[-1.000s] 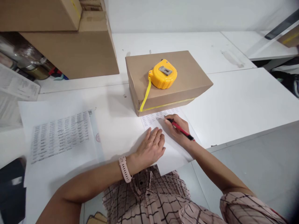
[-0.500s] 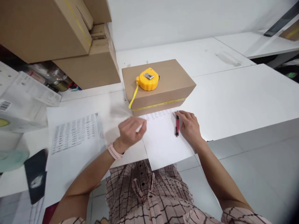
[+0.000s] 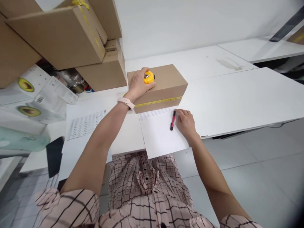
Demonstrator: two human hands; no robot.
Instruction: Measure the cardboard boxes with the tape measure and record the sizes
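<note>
Left hand: we clamp the left hand (image 3: pixel 139 83), thumb and fingers, on one yellow tape measure (image 3: pixel 149 77) atop one brown box (image 3: pixel 169 79).
Right hand: we rest the right hand (image 3: pixel 186 123) beside one red-and-black pen (image 3: pixel 173 120); whether its fingertips grip the pen's end, we cannot tell.
Paper: we count two printed sheets, one (image 3: pixel 156 139) under the pen, one (image 3: pixel 83 125) left of our left hand.
Stack: at least four boxes (image 3: pixel 102 72), left of that hand.
Table: white (image 3: pixel 225 101), around both hands.
Room: white wall (image 3: pixel 190 25) beyond our hands; grey tiled floor (image 3: pixel 249 171) below.
</note>
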